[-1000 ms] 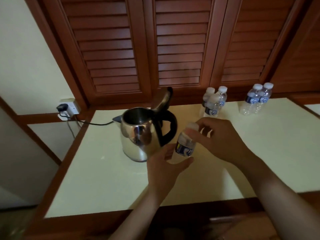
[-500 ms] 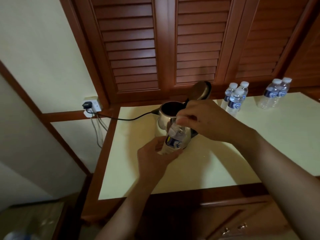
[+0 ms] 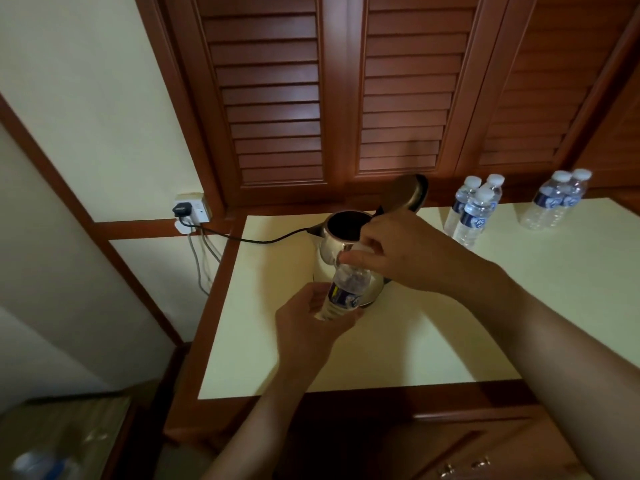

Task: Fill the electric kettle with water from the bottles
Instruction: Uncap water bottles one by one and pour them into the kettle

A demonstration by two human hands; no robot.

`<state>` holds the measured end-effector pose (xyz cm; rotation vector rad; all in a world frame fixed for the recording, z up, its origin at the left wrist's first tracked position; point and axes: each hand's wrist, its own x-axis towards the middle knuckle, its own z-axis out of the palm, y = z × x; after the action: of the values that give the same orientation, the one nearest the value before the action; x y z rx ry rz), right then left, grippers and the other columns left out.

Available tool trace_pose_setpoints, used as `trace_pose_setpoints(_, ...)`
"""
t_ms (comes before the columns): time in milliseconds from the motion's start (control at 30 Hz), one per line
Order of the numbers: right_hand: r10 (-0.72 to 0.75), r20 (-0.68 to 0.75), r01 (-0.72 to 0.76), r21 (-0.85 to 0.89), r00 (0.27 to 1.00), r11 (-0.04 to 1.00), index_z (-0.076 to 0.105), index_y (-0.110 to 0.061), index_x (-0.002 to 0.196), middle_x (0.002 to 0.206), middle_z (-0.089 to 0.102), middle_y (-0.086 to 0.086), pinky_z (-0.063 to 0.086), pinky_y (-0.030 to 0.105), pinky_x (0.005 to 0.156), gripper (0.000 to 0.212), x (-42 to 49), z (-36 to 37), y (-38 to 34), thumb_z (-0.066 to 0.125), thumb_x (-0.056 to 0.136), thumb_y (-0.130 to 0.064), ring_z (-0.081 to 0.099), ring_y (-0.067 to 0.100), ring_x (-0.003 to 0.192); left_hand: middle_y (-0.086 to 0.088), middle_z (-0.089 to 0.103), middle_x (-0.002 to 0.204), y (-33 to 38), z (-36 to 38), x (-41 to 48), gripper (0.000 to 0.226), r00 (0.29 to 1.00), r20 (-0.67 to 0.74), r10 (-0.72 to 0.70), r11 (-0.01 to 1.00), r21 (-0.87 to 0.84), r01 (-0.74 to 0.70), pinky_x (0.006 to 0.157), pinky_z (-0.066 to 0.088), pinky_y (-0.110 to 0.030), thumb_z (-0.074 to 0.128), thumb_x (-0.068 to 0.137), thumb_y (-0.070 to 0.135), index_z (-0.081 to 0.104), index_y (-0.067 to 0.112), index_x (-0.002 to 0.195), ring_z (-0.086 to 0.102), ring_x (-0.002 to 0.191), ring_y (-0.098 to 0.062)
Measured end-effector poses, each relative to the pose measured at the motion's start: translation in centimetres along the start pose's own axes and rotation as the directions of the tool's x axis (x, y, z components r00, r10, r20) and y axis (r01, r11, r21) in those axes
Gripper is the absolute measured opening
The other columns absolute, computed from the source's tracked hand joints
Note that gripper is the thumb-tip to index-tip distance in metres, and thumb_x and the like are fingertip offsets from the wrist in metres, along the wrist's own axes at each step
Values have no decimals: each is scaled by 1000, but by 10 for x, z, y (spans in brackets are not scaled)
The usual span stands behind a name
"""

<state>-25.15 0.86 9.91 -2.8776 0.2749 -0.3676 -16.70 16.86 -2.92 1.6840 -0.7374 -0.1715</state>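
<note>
One small water bottle (image 3: 346,289) is held up in both hands, just in front of the kettle (image 3: 327,249). The left hand (image 3: 311,327) grips the bottom part of the bottle, with its fingers curled round it. The right hand (image 3: 405,251) is on top, and its thumb and fingers pinch the white cap (image 3: 362,248). The bottle leans a little, with its top toward the kettle. It is see-through and has a blue label.

The kettle is shiny metal and stands on the pale yellow table (image 3: 242,323). Its lid (image 3: 410,195) is flipped up, so the dark inside shows. A black cord (image 3: 256,240) runs from the kettle to a black plug (image 3: 180,210) in the wall socket (image 3: 195,209).

At the back of the table, to the right of the kettle, a group of three bottles (image 3: 476,216) stands close together. Farther right, apart from them, stands a pair of bottles (image 3: 554,202). All five have white caps on. Brown wooden slat doors (image 3: 270,98) rise behind the table. Down in the bottom left corner is a blurry thing (image 3: 38,462) with some blue on it. I cannot tell what it is.
</note>
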Motion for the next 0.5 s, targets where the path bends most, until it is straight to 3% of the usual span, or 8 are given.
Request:
trace_pose_setpoints(133,-110,38,105,101,993,989,69,-26,95,86,52,-11,41,30,68,20,-4,-6,6,60,93,-43,50,4,77,17,75,88,-3,1,-3,41,999,36,-40,999,-8,40,81,62,-37,95,63,29,67,42,91,73,83,-7)
trace_pose_setpoints(267,-87,-12,88,243,996,966,67,-32,118,98,55,-14,45,22,72,28,-11,-2,15,68,90,-33,55,3,85,15,76,88,-5,2,-8,40,998,7,-66,998,2,66,80,62,-34,94,65,28,68,40,94,73,83,-5)
trace_pose_setpoints(400,38,-105,11,431,994,902,69,-27,116,98,62,-12,47,17,70,33,-32,14,28,76,84,-28,60,8,83,15,76,93,-8,-1,-9,44,995,-53,-90,996,21,91,77,60,-22,94,66,30,73,26,104,70,87,3)
trace_pose_setpoints(500,147,-68,-104,429,987,897,71,-25,109,92,65,-10,48,21,69,31,-52,44,55,80,79,-32,61,7,77,14,76,94,-8,-2,-9,46,991,-96,-94,995,20,96,77,58,-17,93,66,30,73,21,107,69,88,5)
